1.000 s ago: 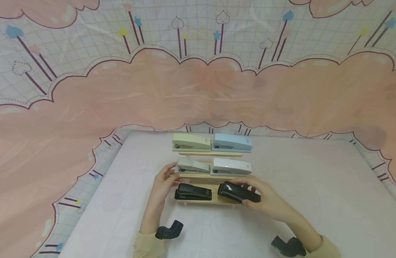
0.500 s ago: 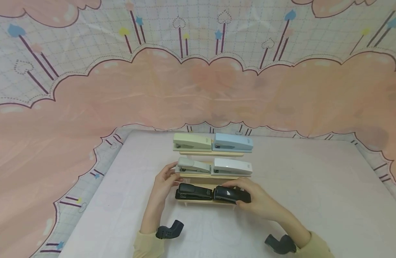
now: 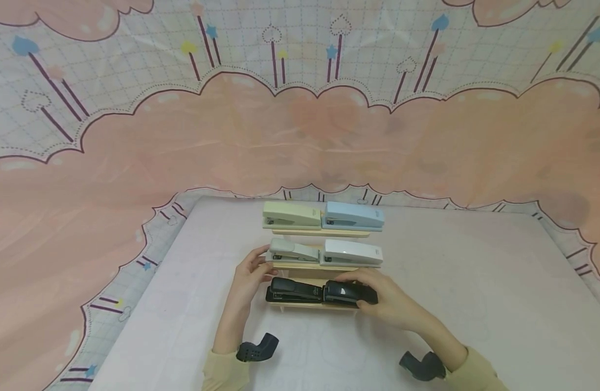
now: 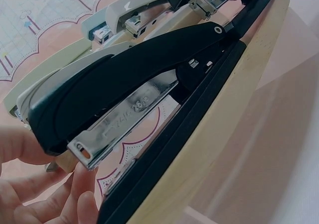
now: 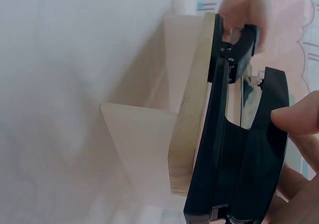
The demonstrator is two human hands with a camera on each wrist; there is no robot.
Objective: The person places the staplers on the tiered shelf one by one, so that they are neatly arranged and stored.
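My right hand (image 3: 385,297) grips a black stapler (image 3: 343,292) at the right end of the lowest shelf of a tiered wooden rack (image 3: 310,306). In the right wrist view its thumb (image 5: 296,117) lies on the stapler's top arm, fingers on the far side. The stapler's base lies along the wooden shelf (image 5: 187,149). A second black stapler (image 3: 294,291) sits end to end with it on the left. My left hand (image 3: 248,276) pinches the left end of the rack's middle shelf; the left wrist view shows wood (image 4: 66,161) between thumb and fingers.
On the middle shelf are a grey stapler (image 3: 292,250) and a white stapler (image 3: 352,252). The top shelf bears a pale green stapler (image 3: 291,214) and a light blue one (image 3: 354,215). White table (image 3: 476,282) surrounds the rack; a patterned cloth (image 3: 300,141) hangs behind.
My right hand has moved left with the black stapler, turning it from slanted to in line with the other black one on the lowest shelf. My left hand has stayed in place.
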